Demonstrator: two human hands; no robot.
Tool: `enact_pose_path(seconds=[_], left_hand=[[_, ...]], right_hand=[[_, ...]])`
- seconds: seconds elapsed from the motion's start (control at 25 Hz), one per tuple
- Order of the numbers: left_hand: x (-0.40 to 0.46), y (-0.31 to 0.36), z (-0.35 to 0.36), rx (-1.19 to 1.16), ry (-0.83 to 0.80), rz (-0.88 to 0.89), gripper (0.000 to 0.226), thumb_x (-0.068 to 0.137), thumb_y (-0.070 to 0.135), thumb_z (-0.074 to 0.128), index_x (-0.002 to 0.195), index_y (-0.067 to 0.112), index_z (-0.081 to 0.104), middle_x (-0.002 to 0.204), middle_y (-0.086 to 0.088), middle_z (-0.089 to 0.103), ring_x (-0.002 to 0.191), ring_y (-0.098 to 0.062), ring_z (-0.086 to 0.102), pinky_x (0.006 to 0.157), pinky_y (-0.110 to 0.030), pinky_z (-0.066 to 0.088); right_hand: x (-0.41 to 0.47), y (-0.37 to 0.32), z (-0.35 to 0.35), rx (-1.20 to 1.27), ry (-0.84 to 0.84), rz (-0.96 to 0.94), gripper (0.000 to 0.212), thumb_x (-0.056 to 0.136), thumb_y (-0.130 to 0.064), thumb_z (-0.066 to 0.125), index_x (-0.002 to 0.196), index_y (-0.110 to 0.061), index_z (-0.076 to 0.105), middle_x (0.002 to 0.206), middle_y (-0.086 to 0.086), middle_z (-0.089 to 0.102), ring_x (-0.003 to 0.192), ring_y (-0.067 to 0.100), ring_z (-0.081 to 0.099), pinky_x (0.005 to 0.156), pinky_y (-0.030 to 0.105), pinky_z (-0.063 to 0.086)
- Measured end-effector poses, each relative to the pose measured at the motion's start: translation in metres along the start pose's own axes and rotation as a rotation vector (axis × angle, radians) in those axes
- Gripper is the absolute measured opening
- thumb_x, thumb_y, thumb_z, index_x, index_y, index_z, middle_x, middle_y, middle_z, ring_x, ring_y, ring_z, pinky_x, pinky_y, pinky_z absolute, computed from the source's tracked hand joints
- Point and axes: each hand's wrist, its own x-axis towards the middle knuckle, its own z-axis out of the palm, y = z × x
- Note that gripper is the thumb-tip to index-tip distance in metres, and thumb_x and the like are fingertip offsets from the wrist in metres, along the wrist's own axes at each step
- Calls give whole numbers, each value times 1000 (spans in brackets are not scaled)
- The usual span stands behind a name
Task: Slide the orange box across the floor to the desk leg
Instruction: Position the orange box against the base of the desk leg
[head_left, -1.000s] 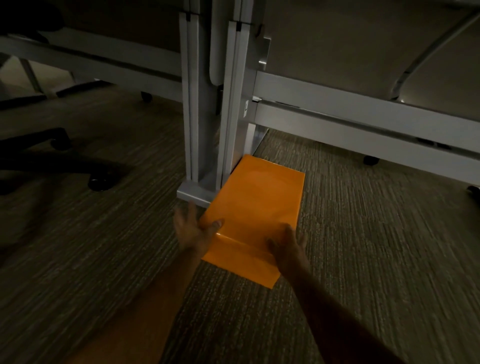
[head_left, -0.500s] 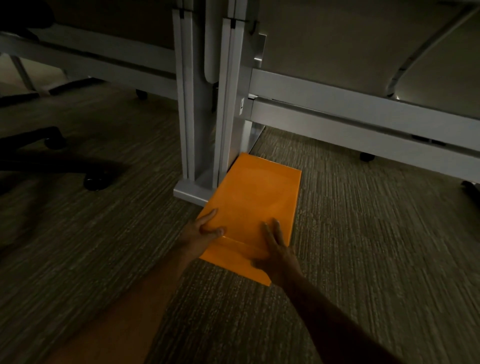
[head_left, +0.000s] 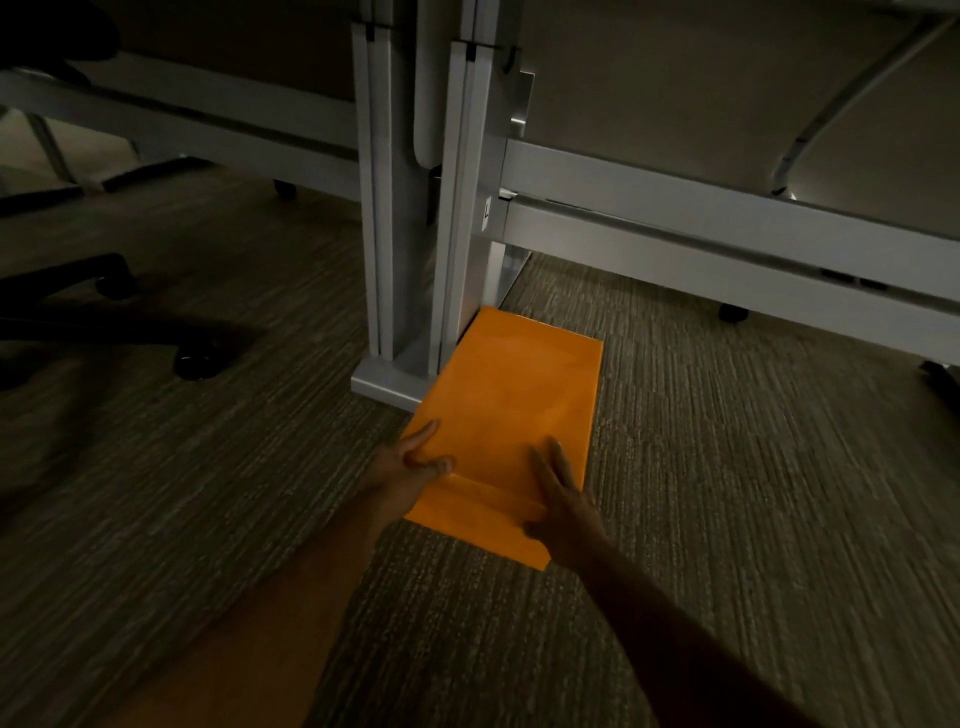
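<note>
An orange box (head_left: 511, 400) lies flat on the carpet, its far left corner against the grey desk leg (head_left: 457, 208) and that leg's foot plate (head_left: 384, 384). My left hand (head_left: 402, 470) rests on the box's near left edge, thumb on top and fingers spread. My right hand (head_left: 558, 499) lies flat on the near right part of the top, fingers stretched forward. Neither hand wraps around the box.
A second grey leg (head_left: 379, 197) stands just left of the first. Grey crossbars (head_left: 727, 228) run right and left under the desks. A black office chair base with a castor (head_left: 200, 361) sits on the left. Small castors (head_left: 732, 313) stand behind the right bar.
The box has slid a little further toward the desk leg. My right hand went from gripping the near edge to lying flat on top, and my left thumb moved onto the top.
</note>
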Motion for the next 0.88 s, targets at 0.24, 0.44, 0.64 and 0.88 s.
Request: enact_pose_path(seconds=[0.24,0.44,0.64,0.88], left_hand=[[-8,-16,-4,-8,-25,58,67,85,35,79,145,43,49,161,1,34,147,-23,31,114,-28,28],[-4,-25,0,11,-3,58,66,83,49,76,140,60,44,163,-5,27,146,-28,32,118,-48,32],[14,-14,-1,-7,-14,2,64,81,50,78,133,67,45,158,1,34,142,-28,37,105,-36,38],[25,-10,3,-22,-31,29,67,86,44,76,144,54,44,159,0,35,140,-27,38,97,-30,36]], right_hand=[[-12,7,8,5,33,-57,122,83,-25,78,155,-31,-21,164,-3,-30,149,41,26,106,52,48],[-11,2,11,-19,33,4,124,83,-29,77,152,-42,-26,161,-7,-36,138,40,42,100,50,52],[2,-1,2,0,43,30,123,84,-29,78,152,-43,-24,163,-7,-32,140,39,39,104,49,49],[13,-1,-6,19,23,51,121,83,-27,78,155,-40,-18,165,-6,-28,144,42,34,106,53,46]])
